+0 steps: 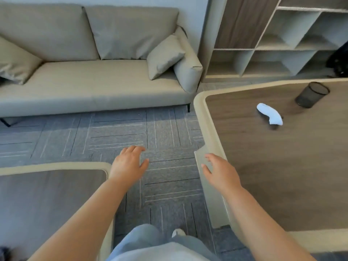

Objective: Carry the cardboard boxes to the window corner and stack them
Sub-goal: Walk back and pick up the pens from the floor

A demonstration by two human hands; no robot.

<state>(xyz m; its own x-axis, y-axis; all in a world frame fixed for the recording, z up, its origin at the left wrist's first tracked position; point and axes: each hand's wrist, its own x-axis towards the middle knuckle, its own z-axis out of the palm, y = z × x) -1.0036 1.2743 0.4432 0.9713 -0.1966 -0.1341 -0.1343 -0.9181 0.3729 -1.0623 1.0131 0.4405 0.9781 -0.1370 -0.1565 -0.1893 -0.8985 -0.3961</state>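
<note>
Illumination: soft, even, moderately bright; no hard glare anywhere. The carpet shows a paler band in front of the sofa, and a dark shadow strip runs beneath the sofa's front edge. The mesh cup throws a faint, diffuse shadow on the worktop. The white object is near clipped, with little surface detail. Wide-angle distortion: the worktop rim bows, and the lines of the shelf unit lean. Focus soft overall, fine texture smeared; lower-left corner dark.
</note>
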